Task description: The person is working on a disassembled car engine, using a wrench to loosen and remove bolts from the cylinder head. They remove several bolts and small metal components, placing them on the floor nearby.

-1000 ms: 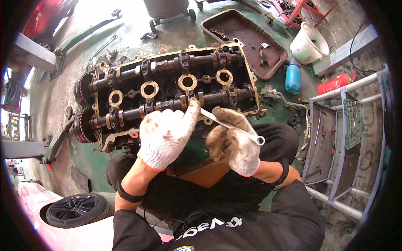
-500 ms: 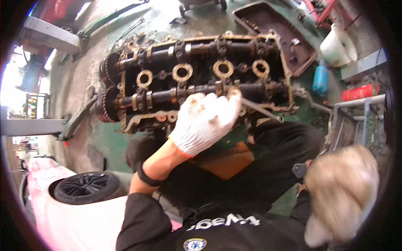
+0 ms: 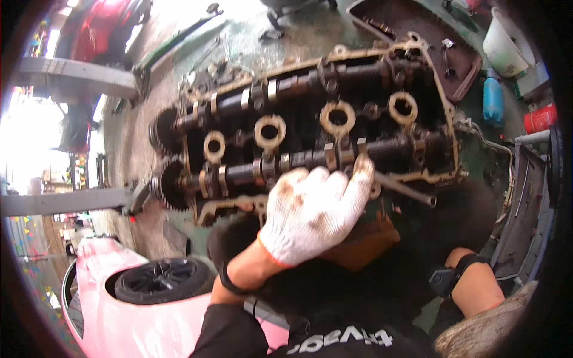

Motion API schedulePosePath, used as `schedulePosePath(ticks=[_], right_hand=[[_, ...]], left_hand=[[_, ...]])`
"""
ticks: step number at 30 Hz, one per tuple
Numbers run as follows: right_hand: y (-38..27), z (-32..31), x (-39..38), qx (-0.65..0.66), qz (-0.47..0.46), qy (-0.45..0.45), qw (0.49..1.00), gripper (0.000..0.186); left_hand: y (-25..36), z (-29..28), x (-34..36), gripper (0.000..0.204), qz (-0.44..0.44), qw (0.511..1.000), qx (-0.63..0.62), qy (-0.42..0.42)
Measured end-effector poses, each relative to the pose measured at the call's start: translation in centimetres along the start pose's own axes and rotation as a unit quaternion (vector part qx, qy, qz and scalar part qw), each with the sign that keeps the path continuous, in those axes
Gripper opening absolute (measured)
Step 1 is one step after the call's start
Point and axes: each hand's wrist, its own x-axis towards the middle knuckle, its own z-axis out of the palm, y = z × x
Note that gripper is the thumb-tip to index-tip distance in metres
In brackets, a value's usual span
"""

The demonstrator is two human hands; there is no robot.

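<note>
An engine cylinder head (image 3: pixel 444 134) with two dark camshafts and several pale ring-shaped tube tops lies before me. My left hand (image 3: pixel 316 212), in a stained white knit glove, is over the near camshaft (image 3: pixel 310 158). Its fingers are curled, and the thumb lies at the inner end of a metal rod-like wrench (image 3: pixel 407 188). The wrench's hollow outer end sticks out to the right, past the head's near edge; its inner end is hidden by the glove. My right hand (image 3: pixel 486 331), also gloved, is at the lower right rim, away from the engine, fingers out of sight.
A brown tray (image 3: pixel 465 71) with small parts sits far right, near a white bucket (image 3: pixel 507 45), a blue bottle (image 3: pixel 492 101) and a red can (image 3: pixel 540 119). Left are grey lift arms (image 3: pixel 71 200) and a pink car body panel (image 3: pixel 107 292) with a black wheel (image 3: pixel 164 280).
The view has shifted, so the engine appears larger and tilted. My right hand has gone from beside my knee toward the lower right rim. My left hand stays at the near camshaft with the wrench.
</note>
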Motion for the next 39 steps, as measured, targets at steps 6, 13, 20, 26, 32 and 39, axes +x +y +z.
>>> schedulePosePath(ticks=[6, 13, 20, 26, 32, 39], right_hand=[[-1.2, -1.2, -0.2, 0.011, 0.011, 0.008, 1.000, 0.033], [-0.9, -0.3, -0.5, 0.018, 0.033, 0.001, 0.999, 0.033], [-0.8, -0.2, -1.0, 0.018, 0.029, 0.023, 0.999, 0.034], [-0.9, -0.3, -1.4, 0.028, 0.053, -0.006, 0.998, 0.035], [-0.5, 0.9, -1.0, 0.023, 0.042, 0.008, 0.999, 0.035], [-0.6, 0.2, -2.3, 0.036, 0.062, 0.000, 0.997, 0.036]], left_hand=[[-0.3, -0.1, 0.4, 0.042, 0.002, 1.000, 0.007, 0.027], [-0.1, 0.6, -0.5, 0.035, -0.006, 0.999, 0.001, 0.044], [0.1, 0.0, 0.2, 0.038, -0.025, 0.998, 0.061, 0.020], [-0.1, 0.9, -0.4, 0.037, -0.009, 0.997, 0.025, 0.075], [0.2, 0.4, -0.5, 0.031, -0.031, 0.998, 0.013, 0.046], [-0.2, 1.6, 0.1, 0.033, -0.010, 0.992, 0.003, 0.122]])
